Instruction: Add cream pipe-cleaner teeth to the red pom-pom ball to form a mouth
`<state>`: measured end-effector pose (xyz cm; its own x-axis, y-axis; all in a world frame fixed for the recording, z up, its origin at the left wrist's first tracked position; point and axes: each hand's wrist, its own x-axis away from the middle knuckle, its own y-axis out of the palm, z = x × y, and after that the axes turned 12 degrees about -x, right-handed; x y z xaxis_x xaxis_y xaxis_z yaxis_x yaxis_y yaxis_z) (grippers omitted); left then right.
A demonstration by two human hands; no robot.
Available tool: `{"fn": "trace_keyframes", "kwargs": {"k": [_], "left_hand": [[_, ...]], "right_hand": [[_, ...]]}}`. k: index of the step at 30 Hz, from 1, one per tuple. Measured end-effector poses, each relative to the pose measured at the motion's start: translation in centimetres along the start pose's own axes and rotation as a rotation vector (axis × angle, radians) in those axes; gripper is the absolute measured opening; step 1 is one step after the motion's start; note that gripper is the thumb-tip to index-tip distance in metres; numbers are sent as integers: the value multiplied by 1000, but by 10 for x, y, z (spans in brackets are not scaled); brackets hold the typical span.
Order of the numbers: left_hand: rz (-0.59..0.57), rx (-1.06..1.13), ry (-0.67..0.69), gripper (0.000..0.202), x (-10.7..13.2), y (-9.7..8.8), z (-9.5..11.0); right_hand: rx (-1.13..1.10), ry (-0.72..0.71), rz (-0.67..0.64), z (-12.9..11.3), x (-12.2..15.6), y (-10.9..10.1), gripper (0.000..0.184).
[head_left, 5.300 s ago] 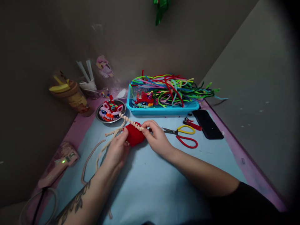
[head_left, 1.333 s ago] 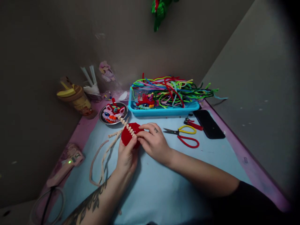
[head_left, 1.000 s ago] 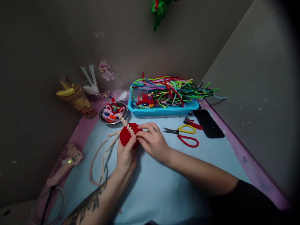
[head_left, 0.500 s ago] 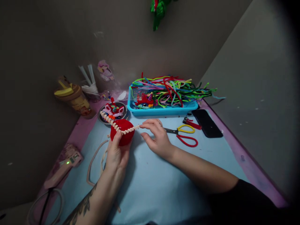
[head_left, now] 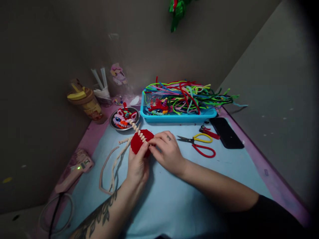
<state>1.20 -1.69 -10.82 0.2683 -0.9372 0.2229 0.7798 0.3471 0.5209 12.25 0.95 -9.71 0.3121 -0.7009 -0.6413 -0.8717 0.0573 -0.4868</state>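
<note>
The left hand [head_left: 138, 165] hides part of the red piece [head_left: 136, 142].

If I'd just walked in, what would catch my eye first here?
Probably the tangle of bright, multicoloured strands spilling from the blue tray at the back. Then the vivid red piece in the left hand, mid-table, with a coiled cream strand across it, its near end at the right hand's fingertips. Right of them lie scissors with yellow and red handles.
</note>
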Motion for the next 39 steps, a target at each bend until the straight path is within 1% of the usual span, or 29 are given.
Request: {"fn": "trace_keyframes", "kwargs": {"k": [3,5,8,12,18,26,33,36,39], "left_hand": [[31,59,-50,37,1,-1,1],[31,98,-69,35,1,-1,2],[12,117,-88,36,0,-1,2],[33,137,-113,36,-1,-1,2],[6,147,-78,36,1,-1,0],[-50,-6,1,49,3,1,-1],[-40,7,3,40,-2,-1,1],[-28,38,1,37,-6,-2,5],[3,84,-33,32,-10,-3,11]], "right_hand": [[-20,28,11,2,-2,0,6],[-37,36,16,3,-2,-1,5],[-48,21,20,4,-2,-1,4],[-16,-8,1,3,1,-1,4],[44,-4,-31,2,2,0,5],[47,22,-53,-2,1,0,8],[-21,25,-82,0,1,-2,12],[-51,44,-51,3,1,-4,13],[-56,39,-14,9,1,-6,14]]}}
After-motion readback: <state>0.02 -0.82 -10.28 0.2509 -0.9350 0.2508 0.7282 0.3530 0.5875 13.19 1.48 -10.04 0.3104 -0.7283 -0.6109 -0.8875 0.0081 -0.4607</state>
